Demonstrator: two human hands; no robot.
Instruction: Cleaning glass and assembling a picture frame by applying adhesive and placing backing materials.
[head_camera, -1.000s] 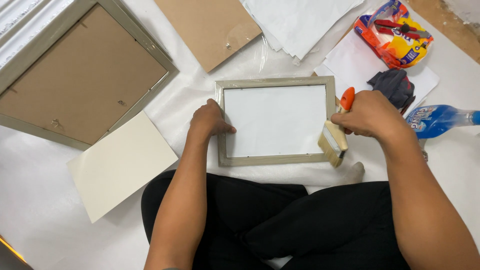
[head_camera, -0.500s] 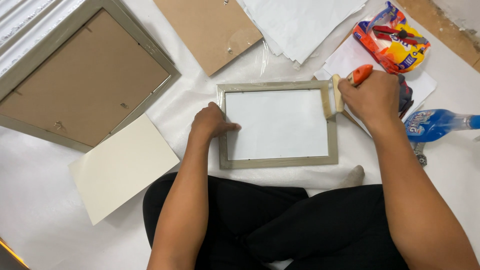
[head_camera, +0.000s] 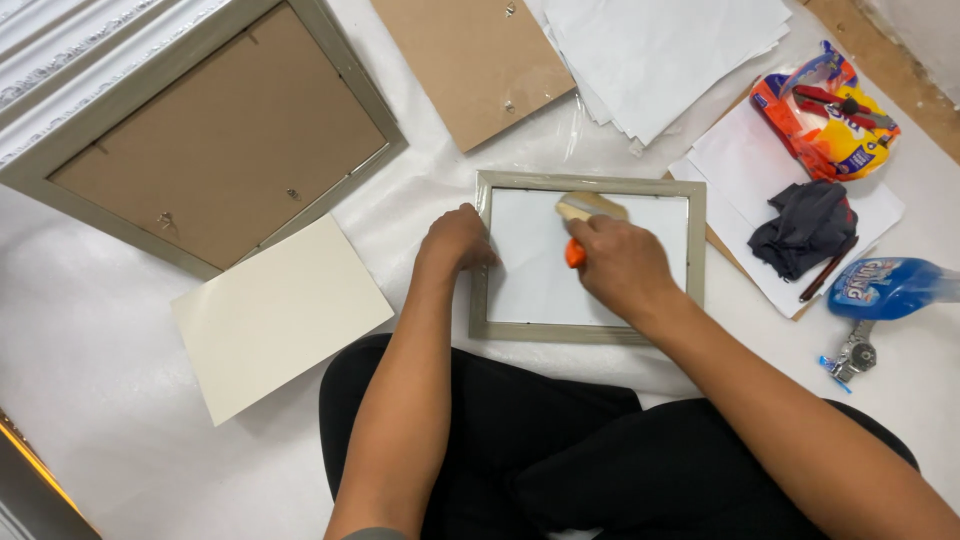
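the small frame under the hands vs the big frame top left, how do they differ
The small frame lies square to the person with a white pane showing; the big frame lies tilted, filled by a brown backing board. The left hand steadies the small frame; the big frame lies untouched. Both have grey-green mouldings.

Framing workspace on a covered floor, picture frames, backing board, paper stack

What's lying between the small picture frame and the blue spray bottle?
In the head view, white paper sheets with a dark crumpled cloth on them lie between the small frame and spray bottle.
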